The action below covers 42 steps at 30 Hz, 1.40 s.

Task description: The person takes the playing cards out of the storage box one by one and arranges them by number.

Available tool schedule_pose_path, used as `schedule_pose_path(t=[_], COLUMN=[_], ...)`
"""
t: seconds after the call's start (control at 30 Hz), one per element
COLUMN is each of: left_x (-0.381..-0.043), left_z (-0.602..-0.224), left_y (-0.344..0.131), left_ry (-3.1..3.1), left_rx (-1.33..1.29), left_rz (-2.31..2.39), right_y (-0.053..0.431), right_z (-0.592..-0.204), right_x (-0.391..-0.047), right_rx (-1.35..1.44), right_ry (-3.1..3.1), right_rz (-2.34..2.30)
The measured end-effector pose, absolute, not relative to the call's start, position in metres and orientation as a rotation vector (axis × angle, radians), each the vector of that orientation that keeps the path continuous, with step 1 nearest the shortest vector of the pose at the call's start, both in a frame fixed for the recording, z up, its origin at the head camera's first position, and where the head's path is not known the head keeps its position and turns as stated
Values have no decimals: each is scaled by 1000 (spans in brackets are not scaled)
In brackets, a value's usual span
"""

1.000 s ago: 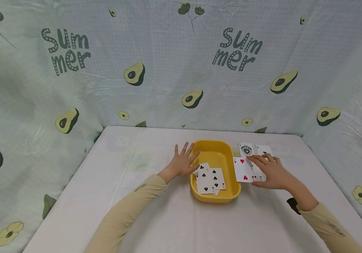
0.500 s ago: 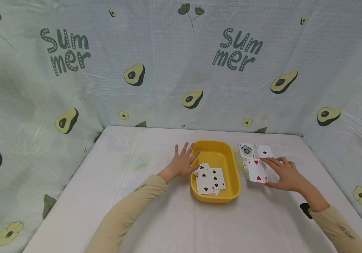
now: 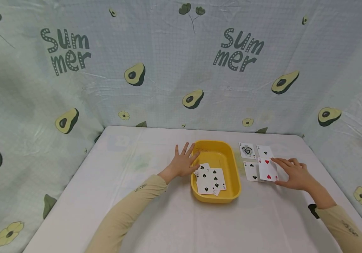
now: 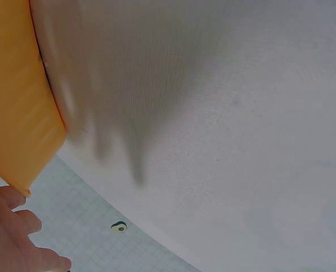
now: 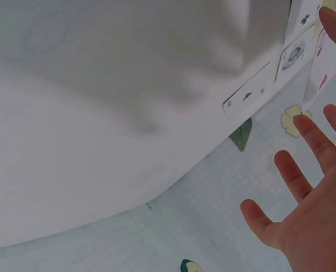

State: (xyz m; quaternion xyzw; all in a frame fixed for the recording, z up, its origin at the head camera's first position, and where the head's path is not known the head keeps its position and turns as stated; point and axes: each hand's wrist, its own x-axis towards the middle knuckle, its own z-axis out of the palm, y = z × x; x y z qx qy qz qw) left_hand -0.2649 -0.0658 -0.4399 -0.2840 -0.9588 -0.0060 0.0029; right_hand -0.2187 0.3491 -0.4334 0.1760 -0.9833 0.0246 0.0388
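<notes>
The right hand (image 3: 298, 175) pinches the two of hearts (image 3: 267, 169) at its right edge, thumb at the near corner, so the card lies left of the grip, partly hiding a club card (image 3: 251, 171). The left hand (image 3: 182, 163), fingers spread and released, rests on the yellow tray's (image 3: 214, 199) left rim. Beyond, two cards (image 3: 247, 151) lie on the counter (image 3: 181, 225)

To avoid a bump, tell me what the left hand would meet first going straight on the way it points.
Most likely the yellow tray: the left hand overlaps its left rim in the head view, though whether they touch is hard to tell.
</notes>
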Motion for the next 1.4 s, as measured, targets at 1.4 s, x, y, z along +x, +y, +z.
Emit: schedule_pose_path(t=[1.4], left_x=[-265], left_z=[-443], left_y=[-65], left_ry=[-3007], left_rx=[-883], left_rz=[-8], right_y=[373], right_z=[-453], right_x=[-234], right_rx=[484], right_ry=[-3175], right_rz=[12])
